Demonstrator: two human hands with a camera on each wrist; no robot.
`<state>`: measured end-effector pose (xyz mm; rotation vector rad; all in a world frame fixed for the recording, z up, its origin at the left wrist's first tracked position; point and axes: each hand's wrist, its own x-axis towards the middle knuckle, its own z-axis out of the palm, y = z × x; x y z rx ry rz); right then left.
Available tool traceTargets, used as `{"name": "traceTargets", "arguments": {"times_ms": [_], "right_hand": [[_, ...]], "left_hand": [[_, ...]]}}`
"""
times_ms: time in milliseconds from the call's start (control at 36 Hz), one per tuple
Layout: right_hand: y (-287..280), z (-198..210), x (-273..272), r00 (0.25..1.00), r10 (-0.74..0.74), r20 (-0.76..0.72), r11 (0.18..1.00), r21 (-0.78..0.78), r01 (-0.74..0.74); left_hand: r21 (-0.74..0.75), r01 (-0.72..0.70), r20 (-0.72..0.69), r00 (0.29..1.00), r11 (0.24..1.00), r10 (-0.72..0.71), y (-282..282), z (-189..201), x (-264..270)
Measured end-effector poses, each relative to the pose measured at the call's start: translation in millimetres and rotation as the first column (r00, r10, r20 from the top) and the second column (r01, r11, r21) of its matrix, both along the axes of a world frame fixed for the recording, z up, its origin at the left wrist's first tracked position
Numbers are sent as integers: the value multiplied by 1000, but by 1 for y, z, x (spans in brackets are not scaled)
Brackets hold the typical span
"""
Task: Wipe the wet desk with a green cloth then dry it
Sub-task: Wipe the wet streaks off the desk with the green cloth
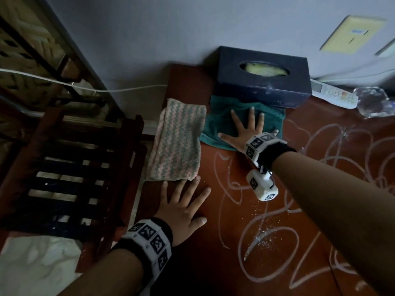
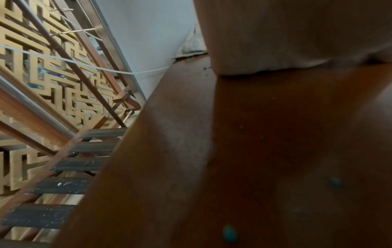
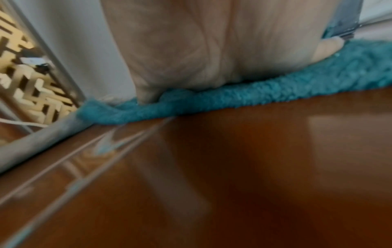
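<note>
A green cloth (image 1: 222, 127) lies on the reddish-brown desk (image 1: 213, 231) in front of a tissue box. My right hand (image 1: 248, 127) presses flat on the cloth with its fingers spread. In the right wrist view the palm (image 3: 212, 50) sits on the teal cloth (image 3: 254, 99). My left hand (image 1: 183, 206) rests flat on the desk near its left edge, fingers spread, just below a striped pink-and-green towel (image 1: 177, 142). White wet streaks (image 1: 267, 221) loop across the desk to the right of both hands. The left wrist view shows the palm (image 2: 286, 33) on bare wood (image 2: 169, 151).
A dark blue tissue box (image 1: 263, 75) stands against the wall behind the green cloth. A white remote (image 1: 333, 95) and clear crumpled plastic (image 1: 374, 101) lie at the back right. Left of the desk are a slatted wooden chair (image 1: 64, 178) and a white cable (image 1: 64, 82).
</note>
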<state>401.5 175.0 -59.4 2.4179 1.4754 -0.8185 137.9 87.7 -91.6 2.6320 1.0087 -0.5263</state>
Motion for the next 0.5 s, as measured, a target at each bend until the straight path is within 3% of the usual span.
{"name": "traceTargets", "arguments": {"times_ms": [250,333,389,500], "right_hand": [[-42,-1,-23,999,23,-23,999,22,-23],[-54,-1,-25,999,34,-31,999,18,-33],[-62,-1,-27,999,40,-31,999,0,-40],[-77,-1,-29,998,48,-29,998,-31,-49]], "left_hand": [[-80,-34,20,999,996,36,3,11,3],[-43,-15,23,1000,999,16,4,12,5],[-153,-28,24,999,988,32,3,8,5],[-183,-6,-7,1000,983,4,3,9,6]]}}
